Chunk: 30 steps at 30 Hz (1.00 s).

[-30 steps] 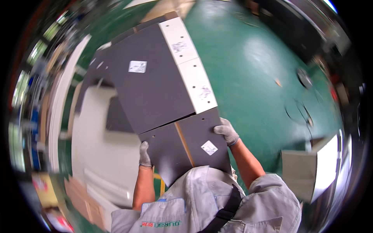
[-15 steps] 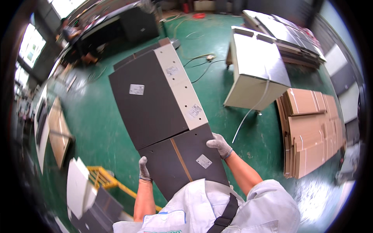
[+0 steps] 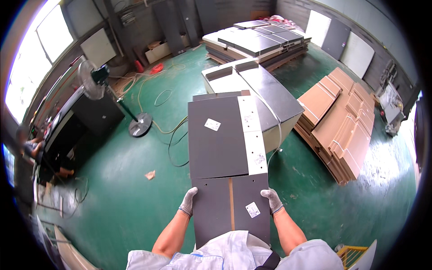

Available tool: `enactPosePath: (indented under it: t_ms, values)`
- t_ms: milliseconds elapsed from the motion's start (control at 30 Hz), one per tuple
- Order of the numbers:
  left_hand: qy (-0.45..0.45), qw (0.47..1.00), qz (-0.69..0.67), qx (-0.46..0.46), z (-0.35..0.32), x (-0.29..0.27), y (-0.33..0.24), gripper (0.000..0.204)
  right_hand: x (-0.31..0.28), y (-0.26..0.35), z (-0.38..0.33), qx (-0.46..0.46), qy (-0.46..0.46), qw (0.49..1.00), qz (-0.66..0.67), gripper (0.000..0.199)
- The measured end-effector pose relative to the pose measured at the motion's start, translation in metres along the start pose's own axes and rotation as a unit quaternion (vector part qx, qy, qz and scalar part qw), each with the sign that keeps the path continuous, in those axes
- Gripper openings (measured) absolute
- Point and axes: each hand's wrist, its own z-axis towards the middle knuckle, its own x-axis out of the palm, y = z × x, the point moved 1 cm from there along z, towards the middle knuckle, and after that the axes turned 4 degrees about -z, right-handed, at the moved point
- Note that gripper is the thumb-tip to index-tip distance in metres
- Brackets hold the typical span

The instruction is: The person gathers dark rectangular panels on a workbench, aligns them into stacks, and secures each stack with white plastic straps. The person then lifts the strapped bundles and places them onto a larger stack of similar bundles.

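Note:
I carry a stack of dark grey panels (image 3: 211,209) lengthwise in front of me, its near end against my body. A narrow brown strip (image 3: 232,202) runs down the near panel, which also bears a white label (image 3: 253,209). On top, farther out, lie another dark grey panel (image 3: 216,148) and a white strip with holes (image 3: 255,148). My left hand (image 3: 189,200), in a light knitted glove, grips the left edge, thumb up. At the right edge my right hand (image 3: 272,201), gloved alike, has its thumb over the top. The fingers of both hands are hidden beneath the panels.
Just beyond the stack stands a cabinet (image 3: 274,99) with a shiny top and a strap. Strapped flat cardboard (image 3: 346,130) lies to the right; a pallet of panels (image 3: 256,40) is behind. Left are a standing fan (image 3: 140,125), floor cables (image 3: 173,146) and a person (image 3: 30,146) at a bench.
My view has swung to the right, and the panel stack has come round with me. Its far end now overlaps the strapped cabinet in view. Both hands keep their hold.

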Motion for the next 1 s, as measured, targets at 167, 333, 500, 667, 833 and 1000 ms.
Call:
enactPosePath:
  t_ms: [167,333,500,667,833,1000]
  values:
    - [0.067,0.993,0.083,-0.047,0.156,-0.056,0.013,0.061,-0.086,-0.098,0.072,-0.107,-0.078,0.99,0.052,0.061]
    - [0.09,0.98,0.152,-0.086,0.204,-0.087,0.007,0.064,-0.099,-0.174,0.083,-0.152,-0.13,0.976,0.091,0.055]
    - [0.103,0.96,0.209,-0.153,0.245,-0.081,0.009,0.066,-0.109,-0.208,0.079,-0.179,-0.156,0.956,0.172,0.046]
    - [0.13,0.957,0.193,-0.174,0.226,-0.081,0.055,0.066,-0.162,-0.295,0.066,-0.246,-0.29,0.924,0.036,0.025]
    - [0.164,0.931,0.243,-0.219,0.289,-0.07,0.006,0.068,-0.1,-0.269,0.085,-0.208,-0.29,0.916,0.183,0.036]
    - [0.153,0.911,0.325,-0.205,0.345,-0.069,-0.054,0.064,-0.067,-0.281,0.138,-0.225,-0.328,0.897,0.193,0.037]
